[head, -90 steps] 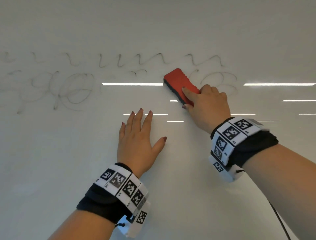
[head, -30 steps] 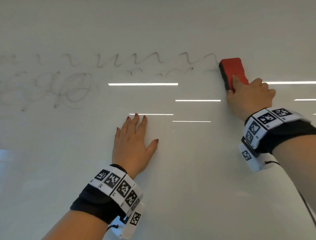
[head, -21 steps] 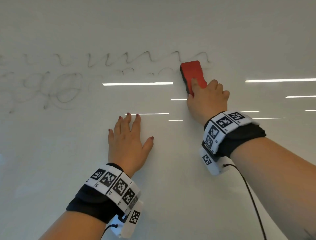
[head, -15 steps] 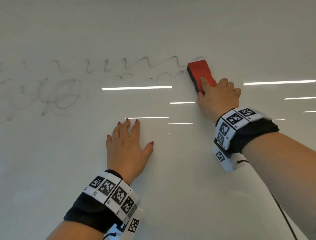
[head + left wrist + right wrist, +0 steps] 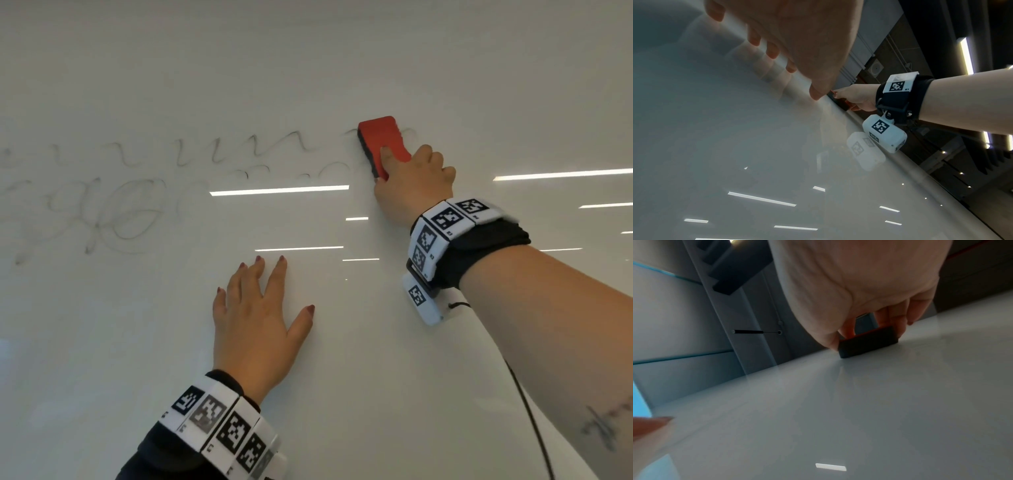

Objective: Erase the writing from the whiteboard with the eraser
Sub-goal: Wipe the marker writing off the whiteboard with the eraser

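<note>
A red eraser (image 5: pixel 382 138) with a dark felt underside (image 5: pixel 867 342) lies flat against the whiteboard (image 5: pixel 342 377). My right hand (image 5: pixel 411 178) grips its lower end, thumb on one side and fingers curled over the other. The eraser sits on the right end of the upper line of grey writing (image 5: pixel 239 150). A fainter, smudged lower line of writing (image 5: pixel 113 209) stretches to the left. My left hand (image 5: pixel 260 315) rests flat on the board below the writing, fingers spread. In the left wrist view the eraser (image 5: pixel 838 100) shows as a dark strip beyond my left fingertips (image 5: pixel 816 95).
Bright strips of ceiling light reflect on the glossy board (image 5: pixel 279 190). A black cable (image 5: pixel 534 428) hangs from the right wrist band. Beyond the board's edge a grey frame and a dark room show (image 5: pixel 900 48).
The eraser swept from the middle out to the far right, back left, then right again, and now sits higher on the upper line's right end. The lower line's right part is wiped. The left hand stayed.
</note>
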The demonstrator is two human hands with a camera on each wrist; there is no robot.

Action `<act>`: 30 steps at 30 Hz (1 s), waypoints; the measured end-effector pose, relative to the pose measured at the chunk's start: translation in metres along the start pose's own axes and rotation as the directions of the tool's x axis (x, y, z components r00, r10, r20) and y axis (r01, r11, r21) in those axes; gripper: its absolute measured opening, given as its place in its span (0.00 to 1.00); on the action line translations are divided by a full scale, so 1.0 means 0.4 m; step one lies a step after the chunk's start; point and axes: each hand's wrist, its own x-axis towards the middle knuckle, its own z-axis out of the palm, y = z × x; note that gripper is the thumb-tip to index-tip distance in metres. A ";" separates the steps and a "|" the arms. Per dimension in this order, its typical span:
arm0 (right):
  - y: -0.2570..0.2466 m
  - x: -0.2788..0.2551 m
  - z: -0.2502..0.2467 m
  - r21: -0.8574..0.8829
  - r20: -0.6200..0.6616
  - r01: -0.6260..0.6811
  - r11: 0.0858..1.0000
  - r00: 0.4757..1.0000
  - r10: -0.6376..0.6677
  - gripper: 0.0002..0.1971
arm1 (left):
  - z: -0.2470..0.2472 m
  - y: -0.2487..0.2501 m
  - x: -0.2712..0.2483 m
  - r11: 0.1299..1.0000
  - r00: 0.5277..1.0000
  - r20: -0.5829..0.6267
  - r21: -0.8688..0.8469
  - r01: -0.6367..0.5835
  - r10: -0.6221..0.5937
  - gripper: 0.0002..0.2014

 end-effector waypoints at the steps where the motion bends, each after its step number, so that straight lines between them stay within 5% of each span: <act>1: -0.014 -0.017 0.004 -0.005 -0.006 0.028 1.000 1.000 -0.028 0.26 | -0.002 0.001 0.001 1.000 1.000 0.002 -0.001 0.001 -0.001 0.41; 9: 0.015 -0.089 0.003 -0.154 -0.002 0.103 0.983 0.995 -0.104 0.25 | -0.013 0.002 0.006 1.000 1.000 0.025 0.005 -0.004 0.004 0.37; 15: 0.099 0.002 -0.024 -0.192 -0.009 -0.096 0.977 0.995 0.096 0.23 | -0.016 -0.005 0.002 1.000 0.999 0.032 0.017 -0.020 0.019 0.37; 20: 0.046 0.071 -0.020 -0.116 0.011 -0.181 0.977 0.983 0.183 0.20 | -0.017 -0.014 0.004 0.998 0.999 0.029 0.045 -0.035 0.034 0.43; 30: -0.008 -0.055 0.003 -0.050 -0.011 0.088 0.995 0.996 -0.088 0.25 | -0.012 -0.002 0.007 1.000 1.000 0.009 0.019 -0.012 0.012 0.44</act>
